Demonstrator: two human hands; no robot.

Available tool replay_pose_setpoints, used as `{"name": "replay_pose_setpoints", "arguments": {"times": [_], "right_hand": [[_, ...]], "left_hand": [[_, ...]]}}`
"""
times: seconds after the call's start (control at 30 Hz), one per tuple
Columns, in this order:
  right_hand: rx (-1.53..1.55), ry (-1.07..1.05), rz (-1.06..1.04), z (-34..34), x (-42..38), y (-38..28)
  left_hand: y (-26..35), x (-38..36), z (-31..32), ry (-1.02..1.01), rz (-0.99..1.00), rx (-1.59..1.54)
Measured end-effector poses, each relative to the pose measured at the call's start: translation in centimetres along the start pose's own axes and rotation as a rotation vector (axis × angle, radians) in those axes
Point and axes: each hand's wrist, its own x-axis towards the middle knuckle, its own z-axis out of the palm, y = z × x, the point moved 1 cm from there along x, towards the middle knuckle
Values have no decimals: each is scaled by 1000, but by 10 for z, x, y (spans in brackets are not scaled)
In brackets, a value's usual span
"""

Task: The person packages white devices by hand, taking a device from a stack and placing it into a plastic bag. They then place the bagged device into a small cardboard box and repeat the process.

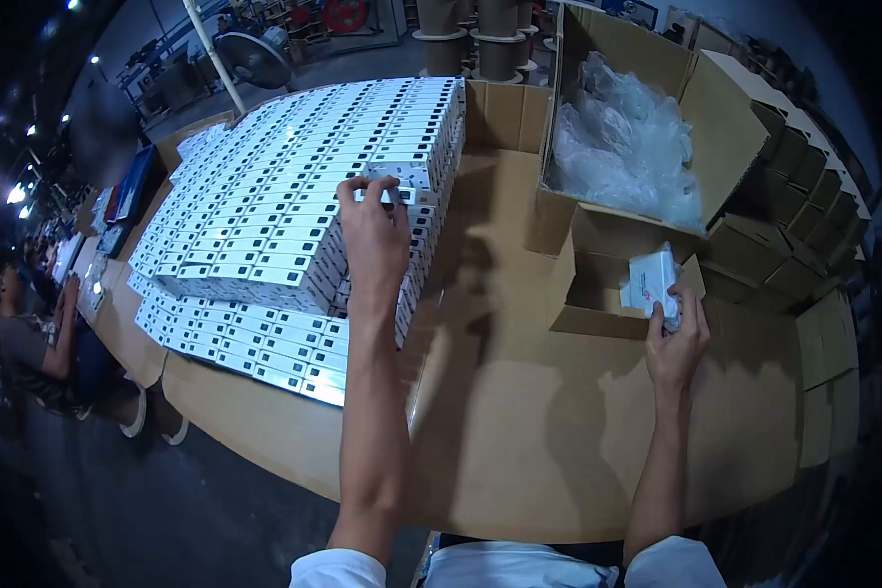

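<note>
My left hand (374, 230) reaches over a big stack of small white boxes (265, 186), its fingers curled round one small white box (400, 196) near the stack's right edge. Each box in the stack shows a dark square on its visible side. On the right, my right hand (678, 343) grips a white packet (649, 280) that looks wrapped in clear plastic. That packet is tilted inside the right part of an open cardboard carton (583, 312). Part of its lower edge is hidden by my fingers.
A large open carton (544, 220) with clear plastic bags (622, 147) stands behind the small one. Folded brown cartons (784, 235) are piled at the right. Cardboard (519, 431) covers the table. Another person (39, 333) sits at the far left; a fan (255, 59) stands behind.
</note>
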Motion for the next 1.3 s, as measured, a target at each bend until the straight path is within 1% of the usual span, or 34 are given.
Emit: {"name": "replay_pose_setpoints", "arguments": {"times": [0.03,0.07,0.17,0.2,0.3,0.33,0.43,0.47,0.5,0.53,0.57,0.6,0.63,0.67,0.7,0.73,0.77,0.83,0.87,0.9,0.93,0.97,1.03,1.07,1.1,1.17,1.2,1.23,1.27,1.3], "right_hand": [[-23,-4,0,2,1,0],[-46,-6,-1,5,3,1],[-51,-58,45,18,4,12],[-103,-74,65,21,5,9],[-226,-166,133,27,5,5],[-270,-256,197,26,8,3],[-277,-238,160,29,-4,8],[-299,-192,62,22,-9,-1],[-44,-77,73,7,-25,-32],[67,-141,-52,9,-38,-32],[429,-307,107,9,-55,-44],[748,-558,427,5,-70,-58],[862,-652,407,20,-94,-51],[1105,-661,475,24,-101,-59],[1124,-644,525,24,-103,-57],[1144,-630,572,23,-104,-53],[1166,-617,617,22,-102,-49],[1109,-626,573,21,-98,-37],[1081,-619,545,24,-101,-30],[1052,-613,517,26,-105,-24],[1093,-489,491,30,-111,-24],[1045,-496,458,27,-110,-25],[953,-506,396,17,-106,-27],[984,-588,472,18,-109,-24],[927,-615,436,14,-106,-23],[881,-509,358,15,-108,-24],[874,-461,340,17,-108,-24],[867,-413,323,19,-108,-24],[839,-433,323,18,-106,-24],[910,-531,415,19,-109,-19]], "left_hand": [[7,-6,-6,9,-25,-66],[9,-12,-10,36,-2,-113],[27,-43,-18,145,-42,-315],[33,-54,-21,153,-76,-428],[41,-96,-24,164,-98,-432],[56,-113,-26,150,-265,-602],[47,-170,-15,29,-325,-731],[43,-198,-8,22,-424,-836],[46,-223,7,-6,-524,-958],[48,-238,15,12,-561,-990],[51,-247,20,28,-598,-1017],[61,-248,18,-20,-620,-918],[68,-247,19,-65,-599,-953],[73,-247,20,-110,-578,-984],[76,-246,21,-152,-554,-1015],[72,-247,24,-154,-479,-1025],[69,-240,24,-184,-444,-923],[64,-216,20,-241,-372,-711],[68,-196,20,-164,-184,-463],[87,-166,18,-171,12,-319],[105,-132,21,-171,254,-222],[113,-103,35,-177,363,-210],[148,-47,60,-193,564,-178],[158,-19,76,-246,659,-149],[167,6,94,-287,700,-129],[180,55,136,-332,706,-150],[184,78,154,-351,764,-113],[188,100,174,-325,806,-102],[190,120,194,-301,845,-89],[189,141,219,-242,880,-37]]}}
